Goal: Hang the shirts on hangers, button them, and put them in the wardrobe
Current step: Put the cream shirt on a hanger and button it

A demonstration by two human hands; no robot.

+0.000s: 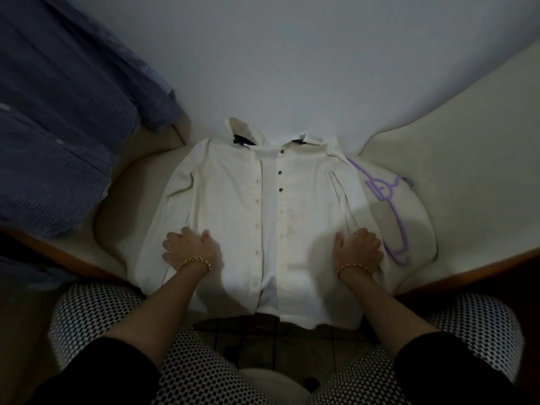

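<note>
A white shirt (233, 200) lies flat on a cream seat cushion (128, 206), collar towards the wall, front side up. Its placket shows dark buttons near the collar and a row of buttonholes beside them. My left hand (190, 248) lies on the shirt's left side with fingers curled into the fabric near the sleeve. My right hand (361, 247) grips the fabric on the right side the same way. A purple plastic hanger (394, 209) rests on the cushion just right of the shirt, partly under its edge.
Blue checked shirts (58, 135) are draped over the sofa's left arm. A cream armrest (467, 159) rises on the right. A plain wall stands behind the seat. My knees in patterned trousers (96, 314) are at the seat's front edge.
</note>
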